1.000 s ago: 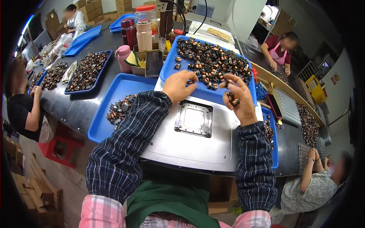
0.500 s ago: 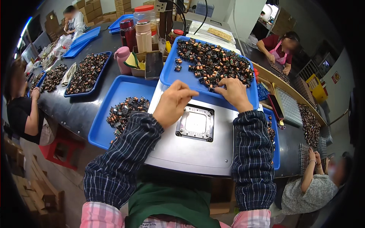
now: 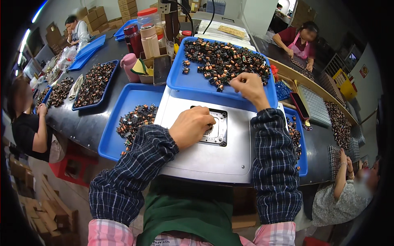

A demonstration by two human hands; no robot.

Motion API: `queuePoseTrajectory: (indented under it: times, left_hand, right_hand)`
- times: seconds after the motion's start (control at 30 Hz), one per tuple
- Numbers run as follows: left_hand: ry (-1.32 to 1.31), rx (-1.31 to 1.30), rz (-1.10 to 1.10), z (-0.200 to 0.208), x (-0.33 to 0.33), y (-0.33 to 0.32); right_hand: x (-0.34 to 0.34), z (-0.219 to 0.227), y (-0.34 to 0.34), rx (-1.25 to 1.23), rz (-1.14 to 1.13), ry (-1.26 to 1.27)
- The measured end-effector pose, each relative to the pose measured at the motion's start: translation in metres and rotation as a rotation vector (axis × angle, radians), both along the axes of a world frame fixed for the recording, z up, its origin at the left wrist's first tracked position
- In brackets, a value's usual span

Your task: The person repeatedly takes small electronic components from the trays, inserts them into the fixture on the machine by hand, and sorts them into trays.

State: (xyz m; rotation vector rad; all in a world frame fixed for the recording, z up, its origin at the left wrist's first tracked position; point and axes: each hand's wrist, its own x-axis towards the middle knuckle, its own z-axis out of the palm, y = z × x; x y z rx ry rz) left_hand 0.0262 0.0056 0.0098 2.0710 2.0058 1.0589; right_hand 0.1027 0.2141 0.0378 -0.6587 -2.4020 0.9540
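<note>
My left hand (image 3: 192, 127) is closed in a pinch over the square framed window (image 3: 222, 128) in the silver metal plate of a machine (image 3: 205, 164). A small dark coil part (image 3: 209, 126) shows at its fingertips, partly hidden. Above the front of the upper blue tray (image 3: 176, 78), my right hand (image 3: 251, 88) has its fingers curled together; whatever they hold is hidden. Beyond it a heap of small copper-wound coils with black bases (image 3: 230, 59) lies in that tray, with a few strays at the left.
Lower blue trays with coils flank the machine on the left (image 3: 107, 139) and right (image 3: 303, 153). Bottles (image 3: 150, 41) and a cardboard box (image 3: 145, 76) stand at the back left. Co-workers sit at the left (image 3: 30, 123), right (image 3: 344, 192) and far right (image 3: 301, 45).
My left hand has come down from above the window onto it, fingers now lowered. My right hand has lifted slightly off the coil heap, its fingers drawn together. The view has shifted a little.
</note>
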Motion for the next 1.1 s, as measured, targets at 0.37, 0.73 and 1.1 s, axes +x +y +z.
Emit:
queuePoseTrajectory:
  times: [0.37,0.73,1.1]
  left_hand:
    - [-0.307,0.206,0.224,0.007,-0.017,-0.032]
    - [-0.235,0.136,0.688,-0.032,-0.068,-0.098]
    - [-0.011,0.199,0.097,0.000,-0.025,0.008]
  right_hand:
    - [0.032,-0.012,-0.060,-0.115,0.514,0.046]
    - [0.022,-0.011,-0.090,0.375,0.590,-0.056]
    - [0.053,0.002,-0.058,0.029,0.280,0.291]
